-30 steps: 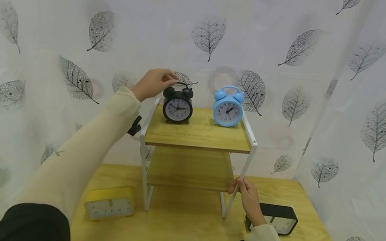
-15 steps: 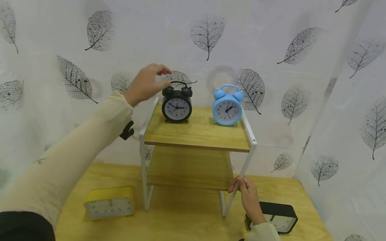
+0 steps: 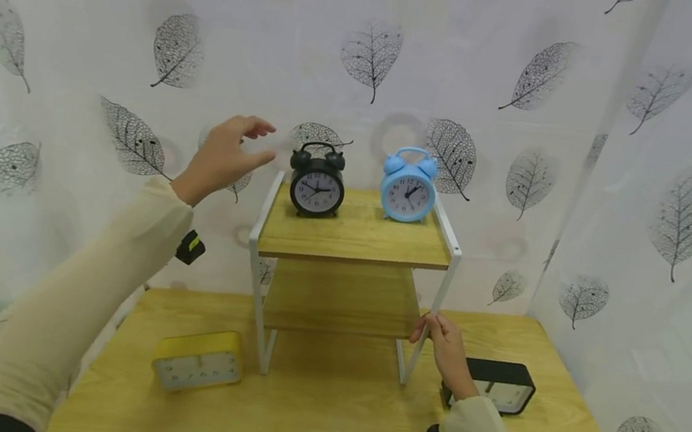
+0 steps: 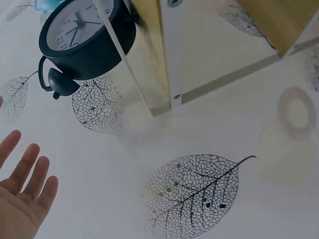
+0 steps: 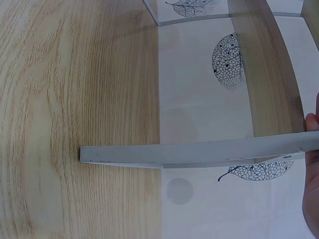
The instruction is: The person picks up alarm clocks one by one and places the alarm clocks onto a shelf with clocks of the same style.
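A black twin-bell alarm clock point(image 3: 317, 190) stands upright at the left of the upper board of a two-tier shelf point(image 3: 355, 247). To its right on the same board is a light blue twin-bell alarm clock point(image 3: 408, 194). My left hand point(image 3: 221, 158) hovers left of the black clock, fingers apart and touching nothing; the left wrist view shows its spread fingers point(image 4: 31, 169) away from the clock. With my right hand point(image 3: 445, 348) I grip the shelf's white front right leg point(image 5: 199, 153), beside the lower board.
A yellow rectangular clock point(image 3: 198, 361) rests on the wooden table point(image 3: 303, 424), left of the shelf. Right of it, partly behind my right wrist, sits a black rectangular clock point(image 3: 501, 387). A leaf-patterned wall covering point(image 3: 317, 42) rises behind and at both sides.
My left hand has come off the top of the black alarm clock and drawn back to the left, its fingers spreading. The right hand stays on the shelf leg.
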Motion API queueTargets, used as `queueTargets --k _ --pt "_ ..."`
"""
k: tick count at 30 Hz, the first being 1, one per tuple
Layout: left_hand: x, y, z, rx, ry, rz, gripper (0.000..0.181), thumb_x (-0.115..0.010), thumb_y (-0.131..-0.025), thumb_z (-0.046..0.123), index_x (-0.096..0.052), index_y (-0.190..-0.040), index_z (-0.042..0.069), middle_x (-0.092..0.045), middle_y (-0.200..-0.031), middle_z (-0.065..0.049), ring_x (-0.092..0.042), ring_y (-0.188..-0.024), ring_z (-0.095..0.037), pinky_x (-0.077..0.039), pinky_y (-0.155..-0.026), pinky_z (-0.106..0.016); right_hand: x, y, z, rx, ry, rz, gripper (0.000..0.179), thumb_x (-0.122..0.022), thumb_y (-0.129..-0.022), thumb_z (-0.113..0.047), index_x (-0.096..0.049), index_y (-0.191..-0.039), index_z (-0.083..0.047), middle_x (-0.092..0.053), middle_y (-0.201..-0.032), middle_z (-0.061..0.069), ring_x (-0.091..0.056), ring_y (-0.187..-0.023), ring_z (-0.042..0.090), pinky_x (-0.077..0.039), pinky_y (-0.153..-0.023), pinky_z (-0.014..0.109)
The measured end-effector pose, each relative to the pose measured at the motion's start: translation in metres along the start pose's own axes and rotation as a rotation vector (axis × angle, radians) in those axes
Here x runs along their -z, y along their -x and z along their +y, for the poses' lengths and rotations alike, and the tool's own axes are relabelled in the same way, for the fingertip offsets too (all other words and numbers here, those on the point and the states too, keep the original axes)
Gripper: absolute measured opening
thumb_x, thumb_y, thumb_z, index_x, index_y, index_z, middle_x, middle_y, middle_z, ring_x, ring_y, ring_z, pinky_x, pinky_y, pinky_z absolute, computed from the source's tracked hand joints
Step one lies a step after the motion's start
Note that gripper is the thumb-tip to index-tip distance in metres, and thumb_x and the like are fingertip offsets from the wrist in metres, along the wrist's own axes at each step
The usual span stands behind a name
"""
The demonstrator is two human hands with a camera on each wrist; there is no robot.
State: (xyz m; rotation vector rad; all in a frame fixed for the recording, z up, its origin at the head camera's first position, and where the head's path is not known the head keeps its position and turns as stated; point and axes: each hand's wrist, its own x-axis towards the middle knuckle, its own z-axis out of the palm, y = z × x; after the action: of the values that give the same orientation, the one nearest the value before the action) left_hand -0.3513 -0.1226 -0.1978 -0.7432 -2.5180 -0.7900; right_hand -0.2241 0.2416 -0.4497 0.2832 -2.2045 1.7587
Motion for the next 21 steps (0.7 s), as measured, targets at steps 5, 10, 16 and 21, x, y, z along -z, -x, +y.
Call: queueTargets --k 5,10,16,21 --pt "0.004 0.017 0.000 -0.031 -0.011 0.020 0.042 -0.061 -0.090 0.021 -0.053 -0.127 0.002 -0.055 -0.120 -0.021 -0.048 -0.113 -0.034 -0.038 -0.098 -0.049 0.002 -0.004 0.017 -0.012 0.001 -0.006 0.038 -0.034 -0.103 -0.014 -0.058 -0.088 0.010 -0.064 -0.067 0.002 -0.064 -0.070 0.014 -0.050 -0.077 0.016" --pt "0.004 0.034 0.000 -0.076 -0.058 0.046 0.040 -0.062 -0.090 0.019 -0.055 -0.126 0.002 -0.057 -0.120 -0.020 -0.050 -0.112 -0.035 -0.039 -0.097 -0.050 0.004 -0.006 0.027 -0.009 0.007 -0.007 0.041 -0.034 -0.103 -0.023 -0.059 -0.088 0.007 -0.064 -0.068 -0.004 -0.063 -0.070 0.009 -0.050 -0.077 0.018" --pt "0.002 0.055 -0.004 -0.108 -0.089 0.056 0.038 -0.062 -0.090 0.018 -0.056 -0.123 0.001 -0.058 -0.120 -0.021 -0.051 -0.111 -0.035 -0.039 -0.097 -0.050 0.003 -0.005 0.028 -0.013 0.007 -0.016 0.043 -0.034 -0.103 -0.026 -0.058 -0.088 0.006 -0.064 -0.069 -0.005 -0.063 -0.071 0.009 -0.050 -0.079 0.018" --pt "-0.001 0.067 -0.010 -0.099 -0.070 0.081 0.037 -0.063 -0.090 0.016 -0.057 -0.122 0.000 -0.060 -0.119 -0.020 -0.052 -0.112 -0.035 -0.039 -0.099 -0.049 0.002 -0.006 0.028 -0.012 0.021 -0.002 0.042 -0.034 -0.103 -0.025 -0.058 -0.087 0.006 -0.064 -0.068 -0.006 -0.063 -0.071 0.008 -0.050 -0.078 0.017"
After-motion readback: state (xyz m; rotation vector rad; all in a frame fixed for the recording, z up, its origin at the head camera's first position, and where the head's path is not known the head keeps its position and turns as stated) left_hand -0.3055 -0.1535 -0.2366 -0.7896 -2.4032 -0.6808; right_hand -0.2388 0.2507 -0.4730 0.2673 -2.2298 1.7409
